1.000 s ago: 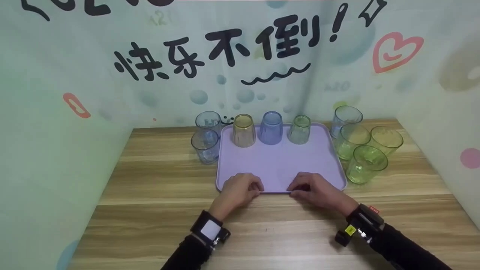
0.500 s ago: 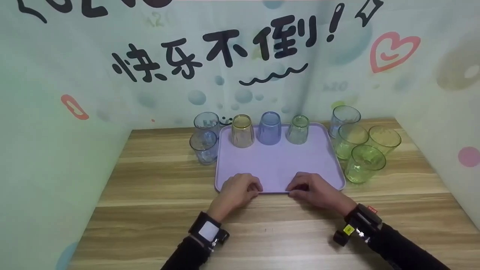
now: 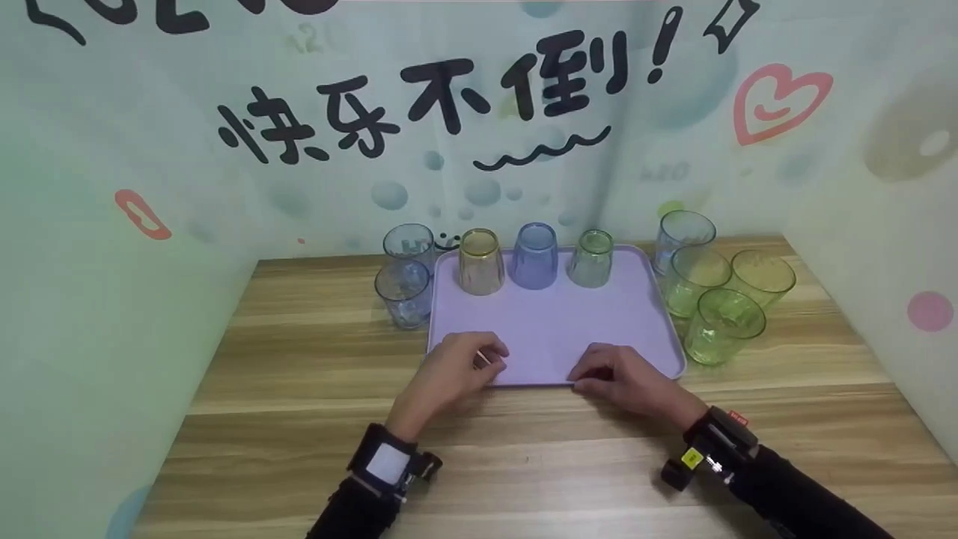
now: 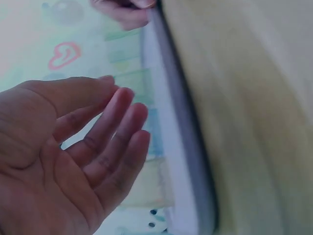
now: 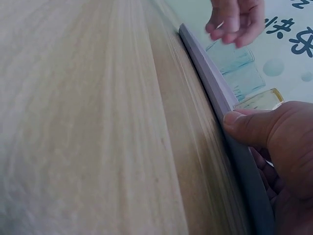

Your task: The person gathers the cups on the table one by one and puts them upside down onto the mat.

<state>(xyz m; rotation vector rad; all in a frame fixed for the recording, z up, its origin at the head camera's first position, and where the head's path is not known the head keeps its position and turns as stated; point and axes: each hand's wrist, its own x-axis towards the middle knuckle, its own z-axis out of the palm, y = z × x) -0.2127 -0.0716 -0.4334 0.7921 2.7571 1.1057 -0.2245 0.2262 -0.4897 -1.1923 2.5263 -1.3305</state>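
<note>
A lilac tray (image 3: 554, 329) lies flat on the wooden table (image 3: 299, 419). My right hand (image 3: 608, 374) pinches its near edge; in the right wrist view the thumb (image 5: 247, 128) presses on the tray rim (image 5: 208, 81). My left hand (image 3: 468, 363) hovers just over the tray's near left part with relaxed, nearly straight fingers (image 4: 115, 125), holding nothing and close to the rim (image 4: 188, 152). At the tray's far edge, upside down in a row, stand a yellow cup (image 3: 480, 261), a blue cup (image 3: 534, 256) and a green cup (image 3: 591, 258).
Two bluish cups (image 3: 405, 293) stand upright left of the tray. Several upright cups, green (image 3: 722, 327), yellow-green (image 3: 761, 278) and bluish (image 3: 679, 236), crowd its right side. Printed walls close in the back and both sides. Bare wood lies in front of the tray.
My left hand has let go of the tray's near edge, lifted a little and uncurled its fingers. My right hand keeps its pinch. The tray and cups have not moved.
</note>
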